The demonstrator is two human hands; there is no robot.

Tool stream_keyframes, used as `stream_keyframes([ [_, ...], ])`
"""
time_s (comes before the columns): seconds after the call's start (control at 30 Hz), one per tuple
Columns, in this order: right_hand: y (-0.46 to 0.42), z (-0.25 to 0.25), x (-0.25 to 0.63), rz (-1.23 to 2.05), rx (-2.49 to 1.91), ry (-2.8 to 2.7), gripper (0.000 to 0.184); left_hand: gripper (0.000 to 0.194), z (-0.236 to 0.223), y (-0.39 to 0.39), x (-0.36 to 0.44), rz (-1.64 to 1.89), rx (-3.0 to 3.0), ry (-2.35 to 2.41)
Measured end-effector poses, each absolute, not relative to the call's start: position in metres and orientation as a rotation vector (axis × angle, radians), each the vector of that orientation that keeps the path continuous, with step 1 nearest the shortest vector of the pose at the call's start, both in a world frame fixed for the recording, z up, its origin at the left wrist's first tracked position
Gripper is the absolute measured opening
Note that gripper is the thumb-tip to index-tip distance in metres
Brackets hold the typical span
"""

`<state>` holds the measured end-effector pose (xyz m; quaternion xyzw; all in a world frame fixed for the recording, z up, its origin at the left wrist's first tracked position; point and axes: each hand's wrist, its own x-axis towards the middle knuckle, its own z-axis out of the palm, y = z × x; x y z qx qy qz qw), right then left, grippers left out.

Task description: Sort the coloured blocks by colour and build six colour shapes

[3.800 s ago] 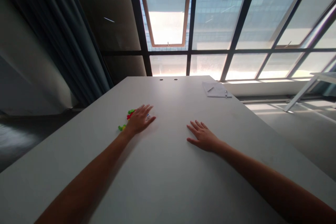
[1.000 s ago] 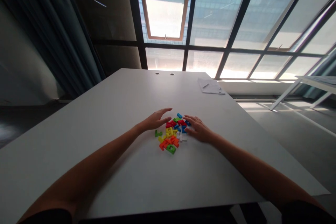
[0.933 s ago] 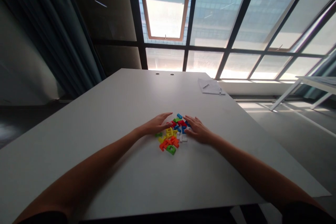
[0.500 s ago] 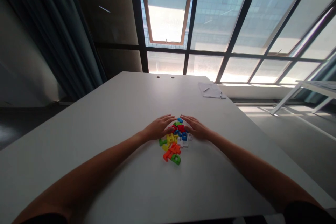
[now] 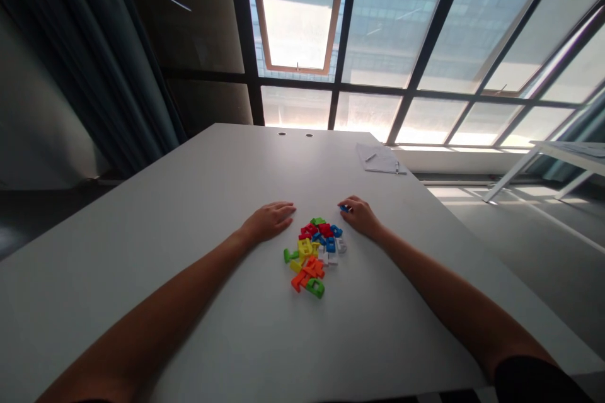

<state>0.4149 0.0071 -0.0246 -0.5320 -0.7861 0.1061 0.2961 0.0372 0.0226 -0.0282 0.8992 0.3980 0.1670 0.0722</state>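
On the white table (image 5: 155, 252), a heap of coloured plastic blocks (image 5: 312, 255) lies between the two hands, just below them. The left hand (image 5: 268, 222) rests flat, open and empty, beside the heap. The right hand (image 5: 360, 216), nearer the loose piece, curls its fingertips (image 5: 353, 203) onto a small blue block (image 5: 345, 208), apparently pinching it, its long axis running roughly crosswise.

Black sleeve (image 5: 534, 381) at bottom right, cut off by frame edge; bare right forearm (image 5: 454, 289), bare left forearm (image 5: 161, 315), bare left hand (image 5: 267, 223), bare right hand (image 5: 360, 216).
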Motion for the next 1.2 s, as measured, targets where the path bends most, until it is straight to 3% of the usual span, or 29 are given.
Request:
stream_keyframes([
  [0.23, 0.006, -0.02, 0.413, 0.138, -1.561, -2.053, 0.028, 0.058, -0.031, 0.024, 0.036, 0.52, 2.711, 1.207],
  [0.53, 0.003, -0.023, 0.415, -0.02, -1.593, -1.943, 0.043, 0.058, -0.033, 0.025, 0.036, 0.547, 2.705, 1.216],
  [0.73, -0.009, -0.021, 0.412, -0.024, -1.649, -2.192, 0.046, 0.058, -0.031, 0.024, 0.037, 0.533, 2.701, 1.222],
  [0.97, 0.038, -0.012, 0.404, -0.04, -1.877, -2.223, 0.048, 0.054, -0.027, 0.02, 0.041, 0.515, 2.706, 1.27],
  [1.2, 0.087, -0.007, 0.392, 0.037, -2.106, -2.079, 0.071, 0.051, -0.03, 0.022, 0.038, 0.56, 2.713, 1.243],
])
